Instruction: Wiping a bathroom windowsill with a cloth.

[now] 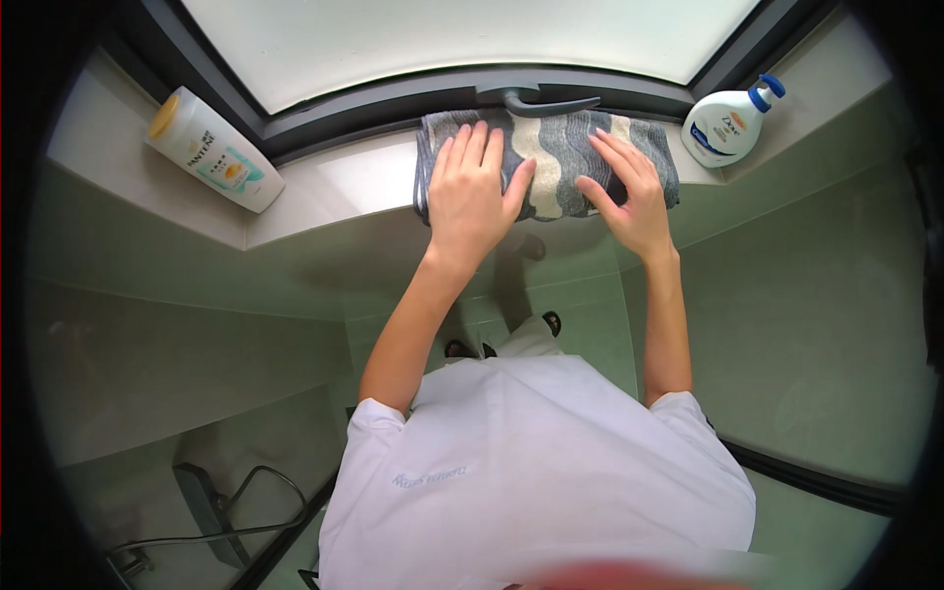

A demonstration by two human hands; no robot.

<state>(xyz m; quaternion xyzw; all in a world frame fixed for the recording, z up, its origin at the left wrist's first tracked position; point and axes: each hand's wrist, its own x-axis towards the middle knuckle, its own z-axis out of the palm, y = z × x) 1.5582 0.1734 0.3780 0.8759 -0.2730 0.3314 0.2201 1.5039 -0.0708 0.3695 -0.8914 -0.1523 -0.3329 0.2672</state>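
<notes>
A folded towel (546, 167), grey with wavy cream bands, lies on the window ledge under the window handle. Flat on its left part rests my left hand (470, 192), fingers stretched toward the window and thumb apart. My right hand (631, 202) touches the towel's right part, its fingers extended and the thumb spread away from them. Neither hand grips the cloth. The towel's layered fold shows at its left edge, beside my left hand.
On the ledge (359, 182), a white bottle with a yellow cap (214, 149) is at the left, and a white pump bottle with a blue top (729, 126) stands at the right. The dark window handle (553, 104) juts above the towel. A shower hose (187, 539) hangs at lower left.
</notes>
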